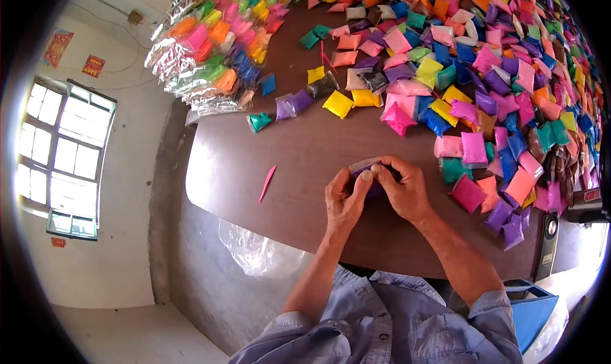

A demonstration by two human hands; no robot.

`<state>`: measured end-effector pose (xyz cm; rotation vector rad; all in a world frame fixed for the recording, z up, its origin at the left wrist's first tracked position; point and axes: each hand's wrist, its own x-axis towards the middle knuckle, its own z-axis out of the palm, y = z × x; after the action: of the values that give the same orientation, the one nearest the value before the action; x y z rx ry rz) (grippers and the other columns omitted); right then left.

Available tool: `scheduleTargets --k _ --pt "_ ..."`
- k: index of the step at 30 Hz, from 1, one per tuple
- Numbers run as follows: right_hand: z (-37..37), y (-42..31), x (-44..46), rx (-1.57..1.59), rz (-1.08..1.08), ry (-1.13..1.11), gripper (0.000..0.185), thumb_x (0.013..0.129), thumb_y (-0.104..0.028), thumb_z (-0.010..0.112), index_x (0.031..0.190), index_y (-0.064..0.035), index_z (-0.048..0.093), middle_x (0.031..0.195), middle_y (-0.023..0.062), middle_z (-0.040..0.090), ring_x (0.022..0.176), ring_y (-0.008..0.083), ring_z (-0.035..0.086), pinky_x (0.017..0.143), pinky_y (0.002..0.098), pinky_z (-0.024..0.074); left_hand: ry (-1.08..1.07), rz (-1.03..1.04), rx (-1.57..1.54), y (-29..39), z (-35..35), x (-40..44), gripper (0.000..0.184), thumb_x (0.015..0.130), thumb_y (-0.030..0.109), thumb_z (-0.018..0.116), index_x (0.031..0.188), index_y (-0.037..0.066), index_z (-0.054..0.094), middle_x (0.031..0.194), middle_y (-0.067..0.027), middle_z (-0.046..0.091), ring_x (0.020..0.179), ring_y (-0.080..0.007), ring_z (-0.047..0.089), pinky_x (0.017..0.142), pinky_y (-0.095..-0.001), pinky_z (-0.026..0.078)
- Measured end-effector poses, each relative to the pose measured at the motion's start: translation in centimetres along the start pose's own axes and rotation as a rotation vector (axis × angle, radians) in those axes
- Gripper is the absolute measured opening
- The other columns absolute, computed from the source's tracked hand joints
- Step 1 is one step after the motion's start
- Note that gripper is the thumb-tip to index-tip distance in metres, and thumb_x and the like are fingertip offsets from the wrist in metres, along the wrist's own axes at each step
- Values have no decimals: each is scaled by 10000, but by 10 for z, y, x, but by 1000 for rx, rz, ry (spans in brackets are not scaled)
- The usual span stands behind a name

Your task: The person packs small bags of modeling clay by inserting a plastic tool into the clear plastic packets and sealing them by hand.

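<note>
Over the brown table, my left hand and my right hand meet at a small purple packet with a clear top edge. The thumbs of both hands press on it, and my fingers hide much of its lower part. To the left of my hands lies a thin pink plastic tool. Beyond them, a yellow packet and a bright pink packet rest on the table.
A large heap of colourful packets spreads over the right and far side. Stacked clear bags of coloured packets stand at the far left edge. A clear plastic bag lies below the table's left side; a blue bin stands at lower right.
</note>
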<state>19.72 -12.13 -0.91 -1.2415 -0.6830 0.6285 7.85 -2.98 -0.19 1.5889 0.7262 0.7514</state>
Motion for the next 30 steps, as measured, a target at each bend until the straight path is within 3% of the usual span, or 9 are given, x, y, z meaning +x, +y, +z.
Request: scheduleTargets --k 8,10,14,16,19,23,27,28,30 --pt "1 -1 0 -166 -94 17 126 989 -80 671 1070 16 688 942 82 692 835 132 630 743 285 517 3 36 -110 9 7 1 200 1038 93 648 870 -15 637 984 7 734 865 -25 568 756 -198 479" --pt "3 -6 1 -165 -82 18 134 990 -90 674 1071 16 689 939 85 691 834 135 632 739 287 515 14 70 -63 4 5 2 148 1027 117 659 1056 -7 734 922 41 674 861 -34 575 746 -205 467" --pt "2 -5 1 -163 -90 6 143 993 -101 676 1078 11 695 928 76 695 837 127 629 744 286 517 15 72 -107 3 4 1 148 1025 124 664 1038 -15 716 912 32 666 847 -32 564 740 -210 464" --pt "-1 -1 -1 -155 -53 20 142 998 -103 672 1084 8 698 936 64 699 850 117 626 755 284 519 -19 6 -56 1 2 1 220 1035 166 663 932 -28 654 832 26 639 781 -32 506 653 -223 439" --pt "-3 -6 0 -117 -44 98 143 1011 -105 660 1095 3 703 954 41 702 869 95 613 774 276 519 -89 -42 4 18 5 4 260 1031 229 675 948 -17 670 774 46 560 733 -39 468 602 -240 401" --pt "-9 -5 7 -155 -143 257 153 1030 -110 641 1113 4 699 979 19 699 892 65 590 798 261 507 -138 28 137 33 20 25 240 1040 218 644 972 -13 648 725 1 556 728 -52 489 606 -271 424" --pt "-16 -4 14 -111 -87 252 202 1055 -130 604 1203 0 647 1016 -3 648 898 66 540 786 240 476 -143 357 264 2 31 54 169 995 154 696 963 -7 658 678 -126 574 578 -138 507 532 -324 427" --pt "-20 -8 14 -129 -46 222 209 1062 -144 602 1210 -1 632 1011 -9 625 890 68 519 775 233 464 -174 390 303 1 30 60 153 983 138 708 968 -6 659 714 -164 616 566 -186 537 530 -334 448" --pt "-23 -7 13 -166 -35 248 201 1060 -147 609 1197 -2 635 1008 -8 626 888 67 520 774 232 465 -222 321 244 1 30 64 160 980 147 710 979 -6 663 720 -153 622 594 -169 558 550 -331 462"
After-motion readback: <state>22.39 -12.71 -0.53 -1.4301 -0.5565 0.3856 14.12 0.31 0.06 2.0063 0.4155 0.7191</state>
